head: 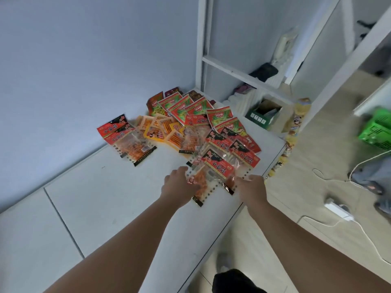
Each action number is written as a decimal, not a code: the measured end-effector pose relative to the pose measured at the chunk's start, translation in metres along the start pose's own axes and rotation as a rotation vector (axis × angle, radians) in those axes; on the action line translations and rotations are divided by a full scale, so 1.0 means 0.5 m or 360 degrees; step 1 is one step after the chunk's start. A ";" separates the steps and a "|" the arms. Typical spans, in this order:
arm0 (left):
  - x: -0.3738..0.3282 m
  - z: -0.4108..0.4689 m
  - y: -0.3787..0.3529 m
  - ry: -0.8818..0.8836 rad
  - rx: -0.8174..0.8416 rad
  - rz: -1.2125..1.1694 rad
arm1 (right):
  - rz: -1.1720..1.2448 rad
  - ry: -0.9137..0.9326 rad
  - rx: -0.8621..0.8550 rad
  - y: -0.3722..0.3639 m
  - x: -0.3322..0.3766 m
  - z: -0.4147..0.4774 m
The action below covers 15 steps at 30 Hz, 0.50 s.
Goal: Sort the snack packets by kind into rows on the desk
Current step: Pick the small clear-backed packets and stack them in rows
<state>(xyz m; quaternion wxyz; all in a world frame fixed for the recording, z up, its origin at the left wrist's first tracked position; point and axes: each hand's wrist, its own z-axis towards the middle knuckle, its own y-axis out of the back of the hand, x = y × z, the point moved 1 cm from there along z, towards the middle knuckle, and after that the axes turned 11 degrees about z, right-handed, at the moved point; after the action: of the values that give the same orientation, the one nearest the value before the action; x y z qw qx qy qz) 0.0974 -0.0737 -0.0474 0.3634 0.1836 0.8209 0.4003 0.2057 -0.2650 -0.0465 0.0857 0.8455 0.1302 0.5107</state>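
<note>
A heap of snack packets lies on the white desk. Red-and-green packets are at the back, orange-yellow packets in the middle, and red-and-black clear packets at the right. Two more red-and-black packets lie apart at the left. My left hand and my right hand grip the near end of the closest red-and-black packet, one hand on each side of it.
The desk's right edge drops to a tiled floor with a power strip and cables. A green box and a strip of yellow snack bags are beyond the heap. White shelving stands behind. Someone's feet are at far right.
</note>
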 end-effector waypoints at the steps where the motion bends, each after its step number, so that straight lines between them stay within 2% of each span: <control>1: -0.008 0.007 -0.005 -0.0010 -0.0031 0.0107 | 0.0034 -0.0022 -0.0043 0.002 0.004 0.008; 5: -0.024 0.034 -0.021 0.0048 -0.0059 0.0312 | 0.0118 -0.0147 -0.0042 -0.003 0.014 0.046; 10: -0.027 0.057 -0.008 0.0059 0.0116 0.0136 | 0.0119 -0.0080 0.0054 -0.005 0.018 0.066; 15: -0.028 0.053 0.024 0.0022 0.0169 -0.0057 | 0.0273 0.0057 0.0379 0.001 0.040 0.058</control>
<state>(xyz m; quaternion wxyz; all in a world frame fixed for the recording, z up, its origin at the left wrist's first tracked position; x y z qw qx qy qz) 0.1264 -0.0609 -0.0427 0.3545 0.1850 0.8468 0.3508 0.2402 -0.2599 -0.0429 -0.0615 0.8485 0.1188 0.5120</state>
